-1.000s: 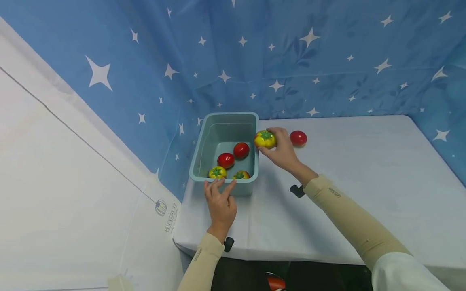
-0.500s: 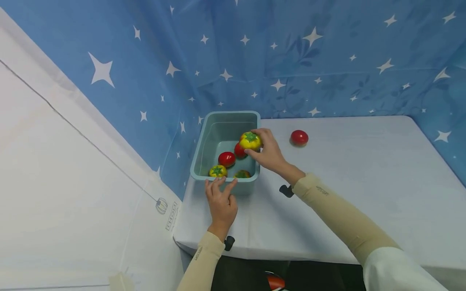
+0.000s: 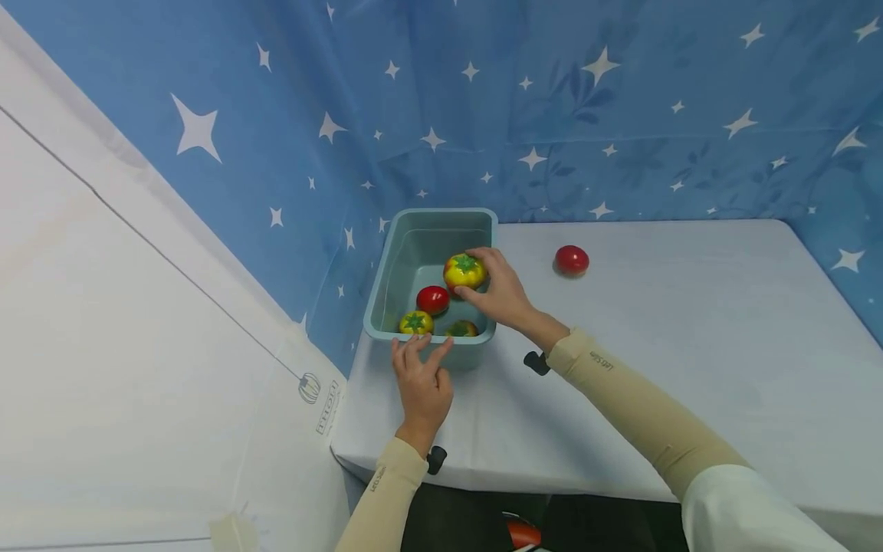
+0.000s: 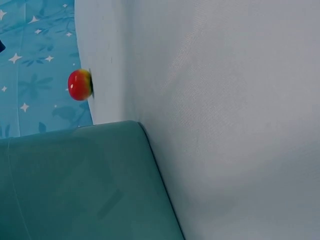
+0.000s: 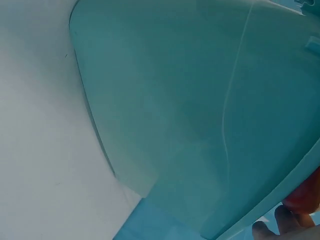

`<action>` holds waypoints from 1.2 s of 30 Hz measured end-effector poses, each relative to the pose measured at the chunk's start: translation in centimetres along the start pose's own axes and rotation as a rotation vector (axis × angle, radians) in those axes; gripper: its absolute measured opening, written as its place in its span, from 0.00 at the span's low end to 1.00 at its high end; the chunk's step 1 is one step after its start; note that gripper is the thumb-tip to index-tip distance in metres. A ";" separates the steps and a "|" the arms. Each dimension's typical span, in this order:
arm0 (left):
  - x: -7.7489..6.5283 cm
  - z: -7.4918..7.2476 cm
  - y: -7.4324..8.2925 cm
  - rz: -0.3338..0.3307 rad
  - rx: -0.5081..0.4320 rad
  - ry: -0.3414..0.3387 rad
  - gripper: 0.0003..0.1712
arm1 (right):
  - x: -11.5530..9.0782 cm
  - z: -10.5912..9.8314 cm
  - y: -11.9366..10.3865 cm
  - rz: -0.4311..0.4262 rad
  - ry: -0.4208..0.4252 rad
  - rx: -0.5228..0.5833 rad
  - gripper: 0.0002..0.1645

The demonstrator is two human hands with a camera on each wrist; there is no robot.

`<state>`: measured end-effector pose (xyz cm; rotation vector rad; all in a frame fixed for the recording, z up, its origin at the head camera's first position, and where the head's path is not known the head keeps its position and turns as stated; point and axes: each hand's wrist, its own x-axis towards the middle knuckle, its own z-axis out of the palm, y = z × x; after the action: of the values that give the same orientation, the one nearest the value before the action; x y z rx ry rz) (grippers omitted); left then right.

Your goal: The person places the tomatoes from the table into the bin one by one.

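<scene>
My right hand (image 3: 503, 293) holds a yellow-and-red toy fruit (image 3: 464, 271) with a green star-shaped top, inside the right rim of a teal plastic box (image 3: 434, 346). Thumb and fingers lie on either side of it. In the right wrist view, a red part of the fruit (image 5: 304, 196) and some fingers (image 5: 285, 220) show beyond the box rim. My left hand (image 3: 424, 391) rests its fingertips on the near rim. In the box lie a red toy fruit (image 3: 433, 300) and two yellow ones with green tops, one (image 3: 416, 323) left and one (image 3: 463, 329) right, partly hidden.
A further red toy fruit (image 3: 572, 261) lies on the white-covered table (image 3: 662, 345), right of the box. Its yellowish underside shows in the left wrist view. A blue starry curtain (image 3: 552, 115) stands behind, and a white panel (image 3: 152, 345) at the left.
My right hand has carried the toy fruit leftward from outside the box's right rim to above its inside, now covering most of a red fruit there. The left hand stays at the near rim.
</scene>
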<state>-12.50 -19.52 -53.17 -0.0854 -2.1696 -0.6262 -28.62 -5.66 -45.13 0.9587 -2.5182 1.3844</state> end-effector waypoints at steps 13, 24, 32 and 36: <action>0.2 0.0 0.1 0.005 0.012 0.001 0.27 | -0.3 -0.7 1.0 0.036 -0.005 -0.010 0.39; 0.2 0.1 0.1 0.004 -0.005 0.022 0.27 | -0.2 -3.4 4.5 0.120 0.078 -0.059 0.39; 0.3 0.1 0.1 0.007 -0.006 0.033 0.27 | -0.2 -5.8 8.6 0.206 0.126 -0.097 0.37; 0.3 0.1 0.2 0.005 -0.005 0.030 0.27 | -0.2 -7.2 11.1 0.276 0.168 -0.112 0.36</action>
<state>-12.70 -19.29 -52.94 -0.0832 -2.1381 -0.6270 -36.23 4.42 -49.10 0.4668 -2.6386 1.3086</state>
